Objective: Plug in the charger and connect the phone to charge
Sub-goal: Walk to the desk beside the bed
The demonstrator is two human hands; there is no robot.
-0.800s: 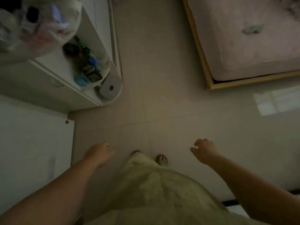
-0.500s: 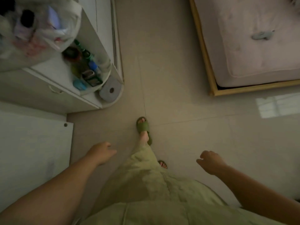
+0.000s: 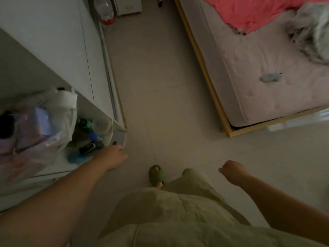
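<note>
nothing is done yet — left hand [image 3: 114, 157] loosely spread and empty by the shelf [image 3: 117, 138], right hand [image 3: 231, 171] curled, apparently empty — no charger or phone clearly visible.

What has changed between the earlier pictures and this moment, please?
The person has walked forward along the floor: more of the bed shows, with a red blanket now in view. The left hand has come beside the shelf corner; the right hand has curled loosely. Both hands stay empty; no charger or phone is identifiable.
</note>
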